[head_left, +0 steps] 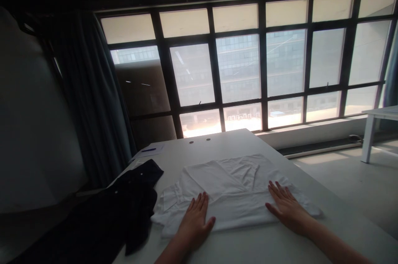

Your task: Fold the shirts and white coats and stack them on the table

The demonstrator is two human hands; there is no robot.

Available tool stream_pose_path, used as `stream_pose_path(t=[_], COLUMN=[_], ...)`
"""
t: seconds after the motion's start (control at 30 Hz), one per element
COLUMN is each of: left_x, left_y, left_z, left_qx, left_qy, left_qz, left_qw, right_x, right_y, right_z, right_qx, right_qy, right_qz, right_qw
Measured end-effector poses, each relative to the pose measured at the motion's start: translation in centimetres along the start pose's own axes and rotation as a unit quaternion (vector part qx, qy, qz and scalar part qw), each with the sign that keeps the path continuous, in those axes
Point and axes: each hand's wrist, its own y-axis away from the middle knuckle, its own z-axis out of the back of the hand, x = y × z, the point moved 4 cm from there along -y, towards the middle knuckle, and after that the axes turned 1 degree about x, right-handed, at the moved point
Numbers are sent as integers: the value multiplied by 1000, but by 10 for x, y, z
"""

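A white shirt [230, 185] lies folded over on itself on a white table [224, 143], with creases across its upper middle. My left hand [195, 220] rests flat on its near left part, fingers stretched out and thumb apart. Over on the right side, my right hand [286, 206] also lies flat on the cloth with the fingers spread. Neither hand grips anything. What looks like a sleeve or folded edge shows at the shirt's left end.
A dark garment [124, 206] with small light buttons lies along the table's left side. Behind it are a paper [157, 148] and a pen [148, 150]. Two round inserts are set in the far tabletop. Beyond stand windows, a dark curtain [90, 102] and another white table [370, 131].
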Motion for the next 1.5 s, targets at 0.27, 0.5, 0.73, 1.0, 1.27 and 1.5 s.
stream_pose_path(t=[0.27,0.5,0.73,1.0,1.27,1.5], left_x=[87,101,107,93,-48,-2], left_y=[38,59,98,115,33,44], left_z=[8,6,-8,-14,-51,-30], left_qx=[-19,-14,-8,-75,-165,-73], left_qy=[-46,-37,-36,-150,-190,-82], left_qz=[82,90,86,-47,-280,-163], left_qw=[995,995,996,985,926,980], right_x=[-90,-78,-69,-25,183,135], right_y=[5,18,51,54,24,21], right_z=[-6,-7,-11,-16,-4,3], right_qx=[-13,-8,-23,-77,-23,19], right_qy=[17,40,20,29,-116,-119], right_qz=[-62,-74,-72,-15,272,222], right_qw=[998,996,997,997,955,968])
